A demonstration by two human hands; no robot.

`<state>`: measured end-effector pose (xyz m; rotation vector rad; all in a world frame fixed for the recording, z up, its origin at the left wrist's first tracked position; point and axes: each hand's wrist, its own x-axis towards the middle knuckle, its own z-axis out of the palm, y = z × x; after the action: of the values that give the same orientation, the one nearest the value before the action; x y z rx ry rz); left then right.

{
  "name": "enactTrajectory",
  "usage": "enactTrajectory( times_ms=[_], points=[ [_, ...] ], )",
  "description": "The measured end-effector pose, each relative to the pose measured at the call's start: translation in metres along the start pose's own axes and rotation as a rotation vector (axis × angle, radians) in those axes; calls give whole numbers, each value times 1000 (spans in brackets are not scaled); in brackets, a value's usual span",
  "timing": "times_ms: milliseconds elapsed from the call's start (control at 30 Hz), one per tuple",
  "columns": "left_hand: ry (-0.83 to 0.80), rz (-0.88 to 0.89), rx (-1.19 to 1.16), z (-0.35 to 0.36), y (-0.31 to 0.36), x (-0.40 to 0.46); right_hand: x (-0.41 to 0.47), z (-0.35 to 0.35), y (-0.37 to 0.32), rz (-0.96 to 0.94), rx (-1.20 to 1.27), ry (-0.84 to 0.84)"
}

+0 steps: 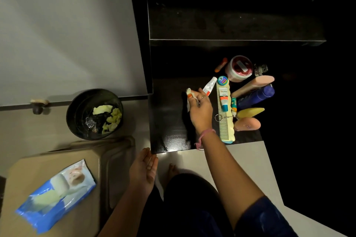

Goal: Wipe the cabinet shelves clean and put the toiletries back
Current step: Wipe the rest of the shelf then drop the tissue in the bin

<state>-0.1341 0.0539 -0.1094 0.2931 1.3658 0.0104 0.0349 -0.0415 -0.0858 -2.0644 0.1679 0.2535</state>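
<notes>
Right hand [200, 109] (wipe [189, 100] in fingers [202, 95])

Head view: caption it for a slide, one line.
Right hand holds a wipe on the dark shelf beside gathered toiletries; left hand hangs open.

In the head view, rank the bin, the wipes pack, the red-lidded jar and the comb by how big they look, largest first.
1. Wipes pack, though it sits nearer the camera, which inflates it.
2. Bin, close behind, so this order is unsure.
3. Comb, long but thin.
4. Red-lidded jar, similar in area to the comb, so not firmly ranked.
</notes>
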Motion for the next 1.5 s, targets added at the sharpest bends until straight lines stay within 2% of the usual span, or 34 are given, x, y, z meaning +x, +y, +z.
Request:
enactTrajectory(
  times_ms=[100, 233, 300, 400, 467, 533, 700, 933, 1033, 1100, 1167, 1233, 1300, 1333, 1400, 1500],
  points=[
    [-7, 5, 11, 2, -3, 1, 10, -3, 16, 102, 25, 36],
    [-12, 18, 12, 0, -3, 4, 19, -24, 28, 136, 10, 162],
    [-6, 20, 11, 0, -3, 5, 20, -37, 27, 71, -71, 219],
    [-6, 19, 10, 1, -4, 5, 21, -49, 17, -181, -352, 280],
    [-12, 24, 6, 1, -4, 4, 31, -48, 11, -342, -535, 227],
    [-13, 34, 11, 1, -5, 4, 44, -40, 6, -420, -646, 103],
    [-11, 44, 20, -1, -7, 3, 39, -21, 13, -426, -969, -173],
    [-8, 30, 26, -2, -8, 5, -50, -39, 69, -390, -930, -11],
    [-11, 32, 26, -2, -8, 4, -79, -36, 78, -259, -847, -11],
    [-18, 31, 41, -4, -7, 4, -92, -23, 72, -262, -785, -10],
    [-21, 31, 60, -7, -6, 3, -110, -4, 63, -342, -762, -77],
    [-36, 34, 77, -9, -6, 0, -132, 17, 57, -424, -677, -244],
    [-54, 47, 112, -12, -6, -3, -150, 34, 53, -411, -537, -435],
    [-54, 56, 128, -13, -5, -4, -154, 37, 53, -410, -496, -460],
    [-49, 56, 142, -15, -2, -5, -151, 29, 48, -351, -378, -333],
    [-45, 40, 190, -17, 3, -2, -122, -4, 49, -353, -418, 19]
  ],
)
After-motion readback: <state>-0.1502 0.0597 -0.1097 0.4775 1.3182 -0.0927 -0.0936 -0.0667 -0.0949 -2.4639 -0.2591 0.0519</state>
